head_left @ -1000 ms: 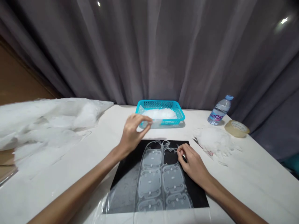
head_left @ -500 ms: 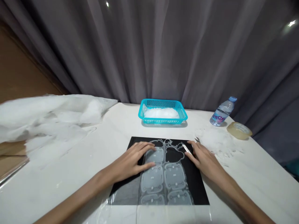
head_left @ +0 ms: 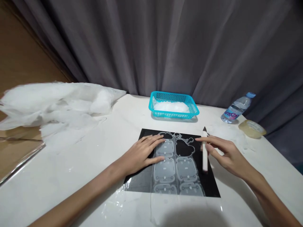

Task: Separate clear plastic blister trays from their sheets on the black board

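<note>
My left hand [head_left: 148, 152] lies flat with its fingers spread over a clear plastic sheet [head_left: 164, 169] carrying several pale, rounded-square pieces. Under the sheet is a black mat [head_left: 210, 186]. A cloud-like cut-out outline [head_left: 185, 148] shows at the sheet's top right. My right hand [head_left: 224, 154] is at the mat's right edge, its thumb and fingers closed on a slim white tool with a dark pointed tip [head_left: 204, 154]. The tool points away from me, and its exact kind is unclear. The index finger reaches past it toward the cut-out.
Behind the mat stands a turquoise basket [head_left: 174, 115] with white fluffy material [head_left: 171, 107] inside. A water bottle [head_left: 236, 108] and a roll of tape [head_left: 252, 129] are at the right, near white scraps [head_left: 227, 134]. White plastic wrapping [head_left: 71, 101] and cardboard [head_left: 19, 154] lie left.
My right hand has moved back to the right and turned, bringing the white tool upright in view. My left hand stays on the sheet. The whole view has shifted slightly.
</note>
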`<state>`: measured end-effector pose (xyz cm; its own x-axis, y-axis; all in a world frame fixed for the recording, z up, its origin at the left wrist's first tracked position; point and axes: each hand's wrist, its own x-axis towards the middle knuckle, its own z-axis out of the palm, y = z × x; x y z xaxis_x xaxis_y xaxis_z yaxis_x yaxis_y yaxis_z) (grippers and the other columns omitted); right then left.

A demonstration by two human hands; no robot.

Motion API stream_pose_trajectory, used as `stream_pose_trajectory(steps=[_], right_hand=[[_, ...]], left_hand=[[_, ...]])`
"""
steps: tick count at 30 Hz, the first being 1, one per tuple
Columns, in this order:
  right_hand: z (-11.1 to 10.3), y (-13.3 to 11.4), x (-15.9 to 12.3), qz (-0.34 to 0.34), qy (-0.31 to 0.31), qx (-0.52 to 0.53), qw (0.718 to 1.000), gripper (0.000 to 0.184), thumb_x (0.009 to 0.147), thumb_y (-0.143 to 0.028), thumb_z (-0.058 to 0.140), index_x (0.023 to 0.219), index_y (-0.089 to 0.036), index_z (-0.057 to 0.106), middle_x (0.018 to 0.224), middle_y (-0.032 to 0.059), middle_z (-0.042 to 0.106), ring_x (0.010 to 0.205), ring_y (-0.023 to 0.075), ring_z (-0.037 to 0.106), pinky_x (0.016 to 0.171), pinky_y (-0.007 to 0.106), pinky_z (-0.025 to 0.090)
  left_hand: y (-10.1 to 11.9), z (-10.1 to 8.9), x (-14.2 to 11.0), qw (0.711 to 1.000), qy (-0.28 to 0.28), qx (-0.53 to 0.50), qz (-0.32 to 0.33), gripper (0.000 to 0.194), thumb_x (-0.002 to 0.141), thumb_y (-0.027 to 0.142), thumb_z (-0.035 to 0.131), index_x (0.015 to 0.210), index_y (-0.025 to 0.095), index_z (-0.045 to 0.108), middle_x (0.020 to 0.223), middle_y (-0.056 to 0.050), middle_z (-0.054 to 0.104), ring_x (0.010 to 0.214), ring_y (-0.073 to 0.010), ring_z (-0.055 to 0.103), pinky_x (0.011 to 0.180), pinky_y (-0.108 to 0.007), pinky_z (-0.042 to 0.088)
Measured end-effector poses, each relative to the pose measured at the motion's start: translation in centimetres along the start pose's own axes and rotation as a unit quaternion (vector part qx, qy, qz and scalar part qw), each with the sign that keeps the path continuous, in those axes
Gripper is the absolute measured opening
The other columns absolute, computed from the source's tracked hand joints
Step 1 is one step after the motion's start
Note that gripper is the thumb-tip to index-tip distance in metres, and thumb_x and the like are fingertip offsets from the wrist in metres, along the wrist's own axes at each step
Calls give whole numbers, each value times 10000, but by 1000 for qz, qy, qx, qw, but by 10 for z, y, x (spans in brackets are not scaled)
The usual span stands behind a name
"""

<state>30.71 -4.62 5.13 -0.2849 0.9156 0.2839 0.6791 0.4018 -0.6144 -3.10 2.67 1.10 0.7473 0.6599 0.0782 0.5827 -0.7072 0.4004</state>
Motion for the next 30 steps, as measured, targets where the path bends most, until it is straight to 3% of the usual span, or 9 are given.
stream_pose_trajectory(steps=[3, 7, 9, 12, 14, 19, 22, 26, 30], right_hand=[[13, -2, 2, -41, -14, 7, 999, 284, 1050, -264, 543, 1314, -282, 647, 1173, 44, 738, 958, 183, 707, 880, 312, 551], [41, -1, 6, -61, 69, -2, 996, 151, 1026, -377, 633, 1003, -229, 648, 878, 11, 672, 743, 160, 634, 737, 289, 519], [51, -6, 10, -51, 70, 24, 996, 342, 1063, -522, 503, 951, -228, 638, 803, 3, 605, 707, 159, 589, 707, 293, 501], [61, -22, 19, -34, -27, 83, 996, 662, 1045, -700, 191, 1190, -248, 653, 977, 54, 600, 834, 187, 600, 778, 329, 526], [67, -30, 26, -34, -72, 114, 990, 722, 1018, -740, 156, 1278, -261, 629, 1070, 73, 590, 927, 204, 603, 852, 359, 532], [81, -27, 32, -49, -96, 174, 979, 375, 1084, -512, 457, 1026, -232, 700, 1072, 62, 641, 1022, 197, 640, 953, 350, 506], [84, -20, 30, -38, -98, 180, 978, 124, 1027, -334, 640, 1027, -231, 708, 1048, 43, 686, 973, 180, 668, 893, 312, 534], [83, -17, 32, -31, -114, 189, 975, 118, 1000, -281, 677, 1101, -221, 688, 1029, 32, 695, 909, 153, 682, 836, 282, 577], [80, -18, 39, -90, -122, 183, 971, 72, 1019, -252, 641, 1031, -198, 686, 1032, 52, 692, 955, 164, 686, 857, 298, 591]], left_hand=[[3, 3, -1, 1000, -1, 8, -6, 684, 1022, 655, 479, 1587, 279, 396, 1672, -66, 404, 1498, -330, 434, 1233, -533, 353], [3, 6, -2, 1000, -9, 27, -3, 720, 1031, 664, 442, 1617, 255, 352, 1698, -78, 351, 1518, -338, 403, 1252, -540, 321], [2, 7, -2, 999, -13, 33, -2, 730, 1035, 665, 427, 1633, 259, 324, 1711, -75, 317, 1539, -342, 369, 1265, -541, 295], [-2, 6, -4, 999, -28, 21, 3, 754, 1033, 666, 429, 1656, 271, 272, 1726, -65, 270, 1569, -337, 311, 1281, -533, 264], [-4, 4, -5, 999, -35, 5, 7, 765, 1030, 665, 440, 1664, 286, 245, 1730, -53, 255, 1580, -329, 286, 1286, -522, 256], [-7, 5, -8, 1000, -30, -4, -7, 779, 1020, 666, 459, 1667, 293, 238, 1737, -43, 235, 1581, -331, 283, 1291, -511, 256], [-4, 7, -8, 999, -29, -1, -25, 784, 1019, 664, 458, 1662, 261, 258, 1733, -62, 255, 1572, -355, 297, 1285, -550, 263], [3, 7, -7, 999, 18, -26, -19, 670, 1035, 582, 494, 1596, 236, 376, 1700, -85, 343, 1546, -337, 353, 1263, -540, 321], [11, 6, -4, 997, 41, -55, 22, 537, 1044, 468, 545, 1526, 254, 443, 1589, -65, 517, 1488, -275, 442, 1243, -476, 369]])
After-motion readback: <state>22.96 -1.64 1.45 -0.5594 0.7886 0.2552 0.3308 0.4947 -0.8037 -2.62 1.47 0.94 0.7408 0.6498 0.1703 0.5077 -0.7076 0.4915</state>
